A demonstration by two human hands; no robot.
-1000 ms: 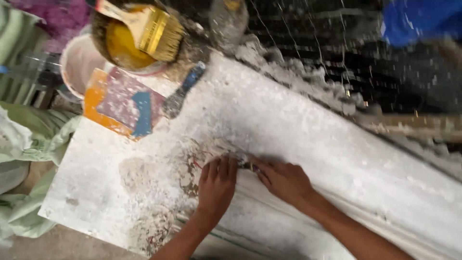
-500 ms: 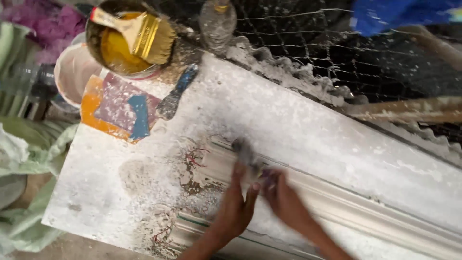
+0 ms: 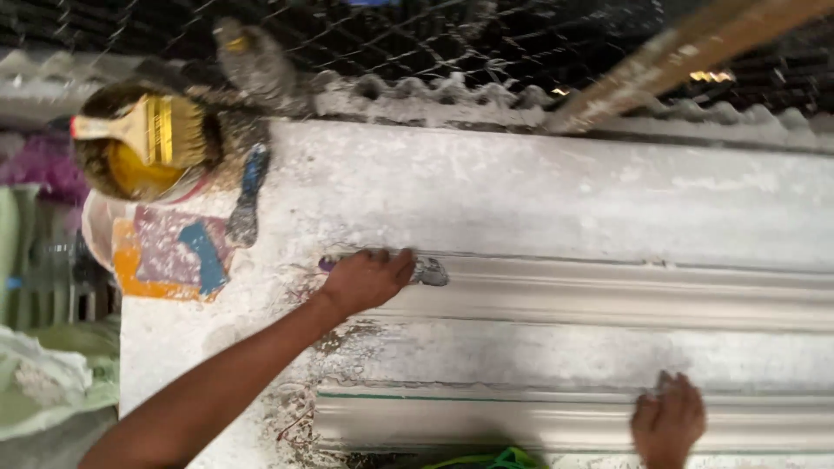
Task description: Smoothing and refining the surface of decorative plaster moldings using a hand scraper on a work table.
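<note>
Both hands have parted since the earlier frame. In the head view, the left hand (image 3: 365,280) is closed on a grey scraper (image 3: 428,272) at the moulding (image 3: 608,295) mid-frame, while the right hand (image 3: 667,419) rests open at lower right. Pressing hard could gouge the plaster — or the tool could slip. Paint tin (image 3: 143,148) crowds the upper left; room lies rightward.

Whole view was motion-blurred. Left hand (image 3: 365,280) covered most of a small tool (image 3: 427,271), w/ only its grey tip showing. Right hand (image 3: 667,421) was cut off at bottom edge; grip unclear. Green item (image 3: 486,459) barely peeked in.
</note>
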